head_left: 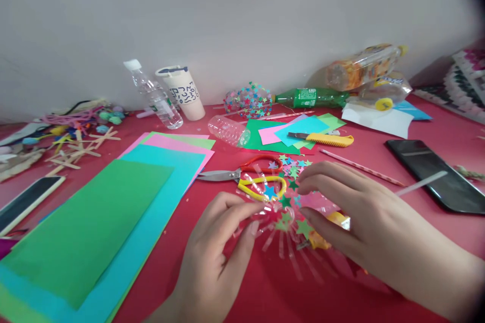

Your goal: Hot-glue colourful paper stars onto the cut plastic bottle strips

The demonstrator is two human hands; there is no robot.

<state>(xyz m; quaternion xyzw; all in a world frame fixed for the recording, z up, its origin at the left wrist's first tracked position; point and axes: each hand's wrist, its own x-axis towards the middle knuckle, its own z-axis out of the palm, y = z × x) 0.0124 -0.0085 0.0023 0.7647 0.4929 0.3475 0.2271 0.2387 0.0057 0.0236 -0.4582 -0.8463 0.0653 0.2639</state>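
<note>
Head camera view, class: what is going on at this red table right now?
A person's left hand and right hand pinch a clear plastic piece cut into strips, dotted with paper stars. Red-and-yellow scissors lie just behind it. Coloured paper sheets lie to the left on the red table.

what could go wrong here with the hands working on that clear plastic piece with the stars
1. The left hand and right hand pinch a clear plastic piece cut into thin strips; the strips might bend or tear.
2. The loose paper stars lie right beside the fingers and could scatter.
3. The red-and-yellow-handled scissors lie next to the left hand with blades pointing left; a knuckle may knock them.
</note>
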